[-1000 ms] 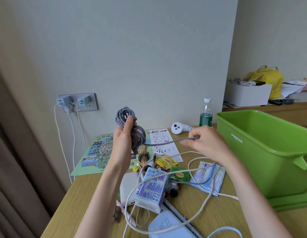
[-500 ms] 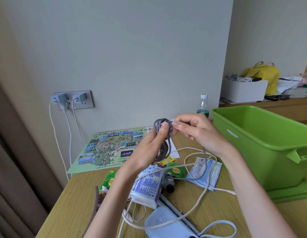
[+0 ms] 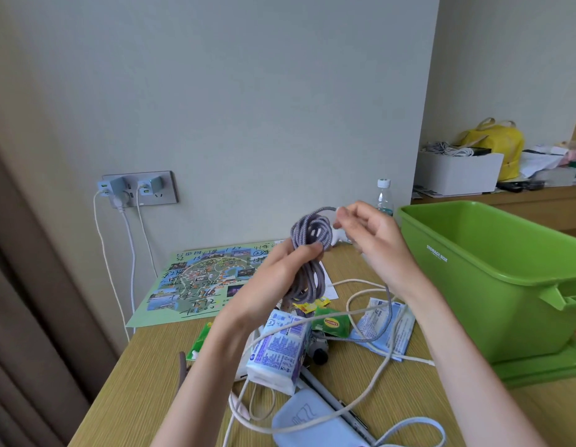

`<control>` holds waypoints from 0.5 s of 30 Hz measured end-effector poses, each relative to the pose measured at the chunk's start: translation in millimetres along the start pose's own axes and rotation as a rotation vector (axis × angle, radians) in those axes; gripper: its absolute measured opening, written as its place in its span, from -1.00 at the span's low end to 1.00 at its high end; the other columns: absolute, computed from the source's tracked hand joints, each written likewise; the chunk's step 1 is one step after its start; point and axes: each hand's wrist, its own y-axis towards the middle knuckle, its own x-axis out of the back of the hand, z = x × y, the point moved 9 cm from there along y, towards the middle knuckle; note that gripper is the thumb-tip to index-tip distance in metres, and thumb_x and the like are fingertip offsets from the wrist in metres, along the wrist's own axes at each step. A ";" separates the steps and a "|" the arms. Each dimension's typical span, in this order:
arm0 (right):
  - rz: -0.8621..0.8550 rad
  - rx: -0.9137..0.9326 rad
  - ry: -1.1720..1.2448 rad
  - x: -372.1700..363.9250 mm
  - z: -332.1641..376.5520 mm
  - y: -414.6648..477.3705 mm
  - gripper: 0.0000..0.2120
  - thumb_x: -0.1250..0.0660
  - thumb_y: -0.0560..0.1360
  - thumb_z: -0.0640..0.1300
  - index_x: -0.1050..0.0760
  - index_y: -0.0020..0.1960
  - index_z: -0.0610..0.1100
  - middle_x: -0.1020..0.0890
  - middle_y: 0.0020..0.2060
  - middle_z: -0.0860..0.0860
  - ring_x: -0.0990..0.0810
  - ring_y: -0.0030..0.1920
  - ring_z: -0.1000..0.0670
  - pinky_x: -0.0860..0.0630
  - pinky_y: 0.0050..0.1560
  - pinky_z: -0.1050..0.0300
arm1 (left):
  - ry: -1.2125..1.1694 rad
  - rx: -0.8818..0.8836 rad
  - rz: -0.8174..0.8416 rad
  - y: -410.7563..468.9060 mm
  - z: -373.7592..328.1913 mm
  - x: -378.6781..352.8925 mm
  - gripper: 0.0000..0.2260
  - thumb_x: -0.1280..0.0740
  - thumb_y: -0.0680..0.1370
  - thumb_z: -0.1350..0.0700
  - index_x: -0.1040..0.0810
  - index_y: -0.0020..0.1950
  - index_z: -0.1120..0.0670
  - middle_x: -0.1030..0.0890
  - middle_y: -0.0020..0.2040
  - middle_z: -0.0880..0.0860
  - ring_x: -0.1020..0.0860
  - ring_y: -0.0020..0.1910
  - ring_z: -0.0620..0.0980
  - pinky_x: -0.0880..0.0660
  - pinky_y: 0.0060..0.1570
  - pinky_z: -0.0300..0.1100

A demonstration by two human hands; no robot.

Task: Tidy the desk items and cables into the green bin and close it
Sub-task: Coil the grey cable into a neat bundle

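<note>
While your left hand [image 3: 273,285] is gripping the coil of grey-purple braided cable [image 3: 307,253] at the centre of the frame, thumb curled across its waist, your right hand [image 3: 370,240] is pinching the top strand between its fingertips. The cable is judged to be light, soft and springy, so the waist, where all the turns are crossing, is looking the soundest hold. A loose tail is trailing down among white cords [image 3: 357,281] on the wooden desk [image 3: 144,366] and is risking a snag. The open green plastic bin [image 3: 493,285] is standing near, at right of frame.

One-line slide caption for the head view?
Left hand grips a coiled grey braided cable, right hand pinches its top loop, beside the green plastic bin.
</note>
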 end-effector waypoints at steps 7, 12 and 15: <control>0.156 -0.068 0.069 -27.1 -0.2 -5.4 -0.58 -0.12 0.64 0.01 -0.42 -0.32 -0.18 -0.24 -0.54 0.13 -0.16 -0.51 0.14 -0.13 -0.48 0.37 | -0.176 -0.066 -0.130 3.8 -5.2 18.1 -0.67 -0.33 0.49 -0.05 -0.61 0.14 0.12 -0.61 -0.17 -0.08 -0.57 -0.15 -0.20 -0.49 -0.22 -0.34; 0.246 -0.184 0.142 -43.9 -11.2 -8.7 -0.56 -0.16 0.61 0.06 -0.44 -0.40 -0.07 -0.21 -0.52 0.01 -0.09 -0.48 0.04 -0.04 -0.53 0.26 | -0.187 -0.123 -0.104 1.7 -15.0 9.9 -0.62 -0.30 0.51 -0.01 -0.49 0.05 0.32 -0.50 -0.16 0.15 -0.46 -0.16 0.04 -0.44 -0.25 -0.14; 0.250 -0.249 0.197 -46.6 -18.2 -9.5 -0.60 -0.21 0.53 0.11 -0.42 -0.43 -0.02 -0.21 -0.49 -0.04 -0.10 -0.50 0.05 -0.06 -0.57 0.30 | -0.163 -0.164 -0.079 -0.2 -21.6 5.2 -0.63 -0.27 0.55 0.03 -0.50 0.14 0.33 -0.57 -0.11 0.17 -0.52 -0.10 0.06 -0.45 -0.11 -0.08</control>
